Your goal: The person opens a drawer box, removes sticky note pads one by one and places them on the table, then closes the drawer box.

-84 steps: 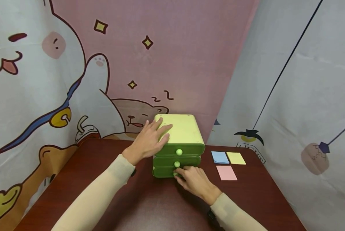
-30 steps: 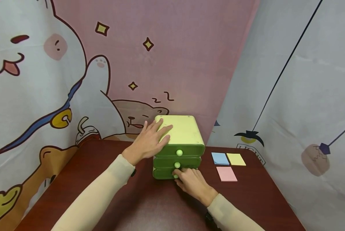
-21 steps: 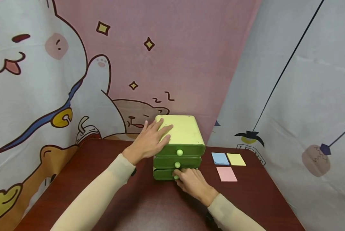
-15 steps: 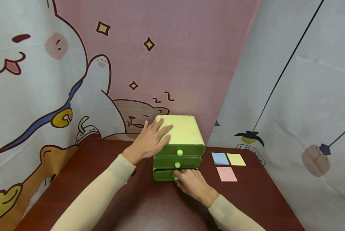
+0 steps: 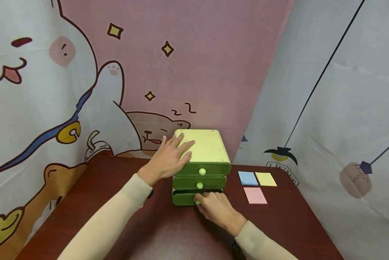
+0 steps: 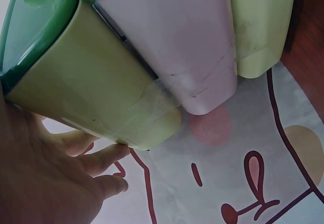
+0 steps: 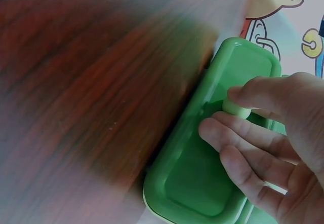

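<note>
A small drawer cabinet with a pale yellow top and three green drawer fronts stands on the table. My left hand rests on its top at the left side, fingers spread; the left wrist view shows the fingers along the yellow casing's edge. With thumb and fingers, my right hand pinches the light green knob of the bottom drawer. That drawer sticks out a little, a dark gap showing above its front. The top drawer and middle drawer are pushed in.
To the right of the cabinet lie blue, yellow and pink sticky note pads. The dark red-brown table ends at a cartoon-printed cloth close behind the cabinet.
My right hand has taken the bottom drawer's knob and drawn the drawer slightly toward me, widening the gap above its front. The left hand has stayed on the cabinet top.
</note>
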A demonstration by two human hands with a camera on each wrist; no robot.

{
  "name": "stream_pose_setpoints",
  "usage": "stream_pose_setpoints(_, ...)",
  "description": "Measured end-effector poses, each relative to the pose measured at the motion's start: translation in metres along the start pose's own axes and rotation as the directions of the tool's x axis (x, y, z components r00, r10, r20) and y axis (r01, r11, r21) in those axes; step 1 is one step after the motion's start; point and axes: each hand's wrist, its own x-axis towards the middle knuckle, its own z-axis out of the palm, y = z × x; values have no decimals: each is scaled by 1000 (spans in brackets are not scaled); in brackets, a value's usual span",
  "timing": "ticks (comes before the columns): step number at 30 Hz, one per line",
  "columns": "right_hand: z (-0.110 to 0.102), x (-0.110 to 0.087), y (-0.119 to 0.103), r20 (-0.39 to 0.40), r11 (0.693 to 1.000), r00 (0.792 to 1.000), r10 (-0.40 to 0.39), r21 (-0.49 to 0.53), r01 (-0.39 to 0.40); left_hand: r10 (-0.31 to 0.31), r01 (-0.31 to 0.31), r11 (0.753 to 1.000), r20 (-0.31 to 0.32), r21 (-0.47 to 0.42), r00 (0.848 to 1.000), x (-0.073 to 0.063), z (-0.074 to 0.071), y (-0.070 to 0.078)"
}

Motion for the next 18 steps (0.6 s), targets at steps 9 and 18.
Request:
stream_pose_setpoints(9,-1,0,0,9,1000,1000,1,12,-1,0,0,1000,1,-6,1000,1,-1,0)
stream_pose_setpoints(18,-5,-3,-2,50,999,999,6,52,-8,-7,7,1000,9,-14,1000,1,-1,0)
